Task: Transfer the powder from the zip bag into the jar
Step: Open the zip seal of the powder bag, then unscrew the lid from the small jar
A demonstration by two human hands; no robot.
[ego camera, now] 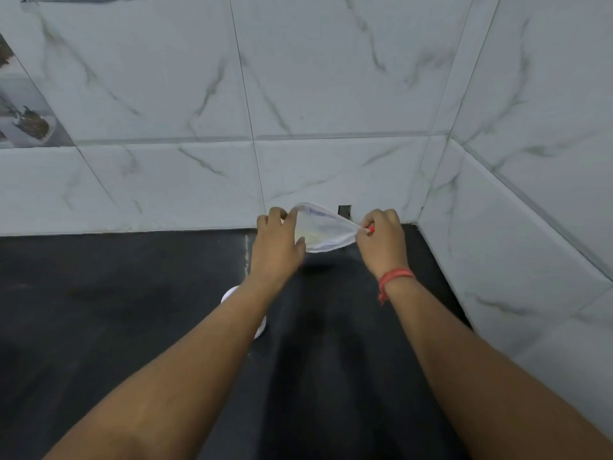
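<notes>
A clear zip bag [326, 232] with pale yellowish powder inside hangs above the black counter near the back wall, held between both hands. My left hand [277, 249] grips its left end. My right hand [383, 240] pinches the right end at the red zip slider [370, 229]. A white round object [229, 295], perhaps the jar or its lid, shows on the counter but lies mostly hidden under my left forearm.
The black counter [132, 310] runs to a white marble-tiled wall [331, 94] behind and another tiled wall [530, 210] on the right, forming a corner. A small dark notch [345, 210] sits in the back wall just behind the bag.
</notes>
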